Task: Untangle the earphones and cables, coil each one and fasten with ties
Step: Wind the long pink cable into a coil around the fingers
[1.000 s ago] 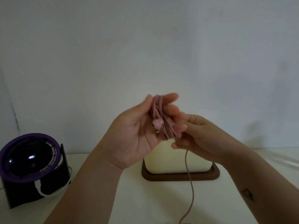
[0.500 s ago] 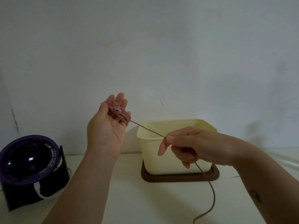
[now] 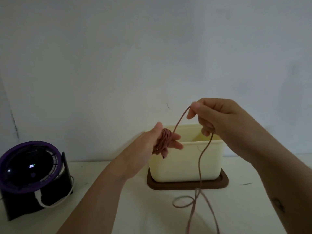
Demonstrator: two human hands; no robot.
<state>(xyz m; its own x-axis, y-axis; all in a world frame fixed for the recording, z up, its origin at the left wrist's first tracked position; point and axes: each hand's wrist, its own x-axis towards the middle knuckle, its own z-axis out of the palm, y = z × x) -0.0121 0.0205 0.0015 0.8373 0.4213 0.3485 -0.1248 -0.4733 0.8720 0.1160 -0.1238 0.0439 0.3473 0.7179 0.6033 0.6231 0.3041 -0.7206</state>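
Pink earphone cable [image 3: 200, 166] is partly wound into a coil [image 3: 163, 141] around the fingers of the left hand [image 3: 148, 146], which I see raised in front of a cream container [image 3: 182, 166]. Those fingers point straight out to the right, with the thumb up beside the coil. From the coil, one strand climbs up and to the right to the right hand [image 3: 217, 115], held higher and a little apart from the left. Its thumb and forefinger pinch the strand, and the other fingers curl under. Past that pinch the cable hangs down in front of the container and reaches the white tabletop [image 3: 143, 213]. There it lies in a loose loop [image 3: 183, 201] before running off the bottom edge of my view. The container stands open-topped on a brown base [image 3: 187, 185] near a plain wall. Far to the left sits a small purple-rimmed fan [image 3: 28, 168] with a white cord [image 3: 50, 204] at its foot. A small dark mark shows on the right forearm.
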